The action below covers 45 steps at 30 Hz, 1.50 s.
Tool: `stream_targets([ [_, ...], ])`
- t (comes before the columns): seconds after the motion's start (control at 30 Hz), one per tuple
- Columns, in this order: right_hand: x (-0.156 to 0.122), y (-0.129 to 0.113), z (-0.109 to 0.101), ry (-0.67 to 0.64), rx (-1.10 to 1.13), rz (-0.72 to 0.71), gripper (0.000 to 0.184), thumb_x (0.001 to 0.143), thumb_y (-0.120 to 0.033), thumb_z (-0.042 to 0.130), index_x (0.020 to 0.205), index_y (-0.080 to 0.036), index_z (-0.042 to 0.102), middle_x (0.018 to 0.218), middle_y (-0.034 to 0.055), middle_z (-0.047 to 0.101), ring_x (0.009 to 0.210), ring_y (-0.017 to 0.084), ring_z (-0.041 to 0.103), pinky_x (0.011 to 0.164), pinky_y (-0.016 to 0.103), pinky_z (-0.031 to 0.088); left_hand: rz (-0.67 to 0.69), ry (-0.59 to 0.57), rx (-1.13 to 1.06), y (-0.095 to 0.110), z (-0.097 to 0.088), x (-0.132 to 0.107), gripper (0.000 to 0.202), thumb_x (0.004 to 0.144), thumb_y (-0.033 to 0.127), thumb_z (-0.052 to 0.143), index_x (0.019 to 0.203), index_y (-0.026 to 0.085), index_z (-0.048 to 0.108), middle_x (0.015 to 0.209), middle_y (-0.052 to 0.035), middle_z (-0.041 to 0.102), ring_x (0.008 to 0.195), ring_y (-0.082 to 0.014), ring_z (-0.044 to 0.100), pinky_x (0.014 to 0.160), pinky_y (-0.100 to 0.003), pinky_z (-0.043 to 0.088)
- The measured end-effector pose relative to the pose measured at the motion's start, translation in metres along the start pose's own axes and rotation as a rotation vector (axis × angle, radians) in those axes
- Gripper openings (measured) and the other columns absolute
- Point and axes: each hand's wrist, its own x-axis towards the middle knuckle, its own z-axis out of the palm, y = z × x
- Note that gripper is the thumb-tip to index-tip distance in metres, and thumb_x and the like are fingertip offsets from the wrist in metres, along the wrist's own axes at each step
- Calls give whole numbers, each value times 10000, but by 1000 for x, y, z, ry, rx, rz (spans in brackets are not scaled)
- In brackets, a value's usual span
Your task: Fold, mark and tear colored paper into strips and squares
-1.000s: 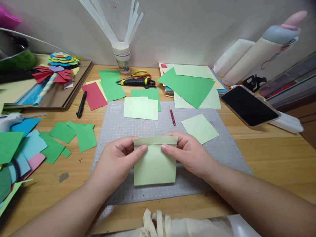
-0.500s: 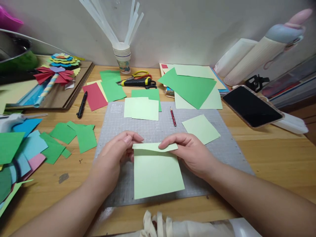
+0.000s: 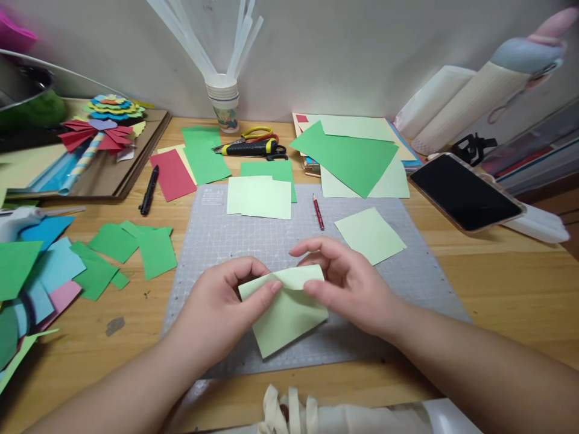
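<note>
A light green paper square (image 3: 284, 316) is held just above the grey cutting mat (image 3: 217, 235), tilted, with its top edge folded over. My left hand (image 3: 221, 304) pinches the fold's left end between thumb and fingers. My right hand (image 3: 348, 286) pinches the right end, its thumb on the front of the sheet. Both hands are closed on the paper.
On the mat lie more light green squares (image 3: 259, 198), (image 3: 370, 234) and a red pencil (image 3: 318, 212). Behind are scissors and a cutter (image 3: 253, 146), a paper cup (image 3: 225, 108), green sheets (image 3: 348, 157) and a phone (image 3: 465, 191). Green scraps (image 3: 131, 248) and a black pen (image 3: 149, 190) lie left.
The sheet, flat and square to me before, is now lifted and turned at an angle. My left hand has taken hold of the folded edge again, and both hands have shifted slightly.
</note>
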Motion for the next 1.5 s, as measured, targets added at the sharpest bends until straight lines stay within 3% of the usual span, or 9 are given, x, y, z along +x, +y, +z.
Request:
stream_targets([
  [0.2,4,1,5,-9,-176,-7,167,780,-286,709,886,-233,590,765,-29,567,667,111,515,564,218,414,5,-16,43,0,0,-2,298,791,457,607,669,186,580,630,37,556,618,-104,487,559,-197,378],
  [0.47,5,0,-2,-1,-181,-141,158,779,-131,606,894,-237,632,868,-18,660,779,125,603,650,227,467,-48,-137,-92,1,-2,-1,275,774,441,642,678,187,599,624,42,561,596,-92,486,539,-187,370],
  [0.7,2,-3,-5,38,-51,-62,233,922,-288,448,1015,-249,658,889,7,657,772,141,593,640,255,457,-32,-138,-61,0,-2,1,289,780,434,618,650,183,555,636,35,546,624,-103,475,567,-210,375],
  [0.8,1,-5,-4,-10,-41,-28,247,872,-398,566,1043,-231,626,875,14,634,757,153,574,634,266,449,-7,-130,6,2,-1,1,265,776,403,610,640,185,545,630,33,543,631,-111,479,582,-223,375],
  [0.9,1,-7,0,-55,-189,16,235,779,-355,698,952,-215,624,819,-1,608,712,139,542,598,249,419,27,-113,82,2,1,-1,254,780,389,604,637,186,545,638,28,551,643,-120,490,590,-234,371],
  [1.03,2,-9,2,-67,-264,29,110,812,-306,644,796,-198,628,710,-16,585,652,121,508,567,237,388,46,-108,73,1,1,-1,195,789,386,608,735,199,600,697,20,597,672,-130,527,597,-237,394],
  [1.23,4,-8,2,-78,-313,38,116,814,-303,636,777,-193,632,689,-22,594,636,116,510,557,233,388,64,-82,47,2,1,-1,196,822,379,584,745,203,625,697,18,612,679,-125,543,611,-232,412],
  [1.4,3,-8,5,-104,-334,-55,91,849,-274,604,816,-196,637,817,4,677,789,146,606,724,269,465,107,-81,120,0,2,-2,178,831,328,564,716,200,609,681,27,604,665,-115,534,611,-231,402],
  [1.5,2,-8,7,-100,-401,-81,90,851,-215,575,778,-200,626,777,-9,674,747,135,602,706,261,459,149,-104,174,-2,4,-3,149,829,292,550,722,200,601,677,30,595,658,-112,522,610,-233,398],
])
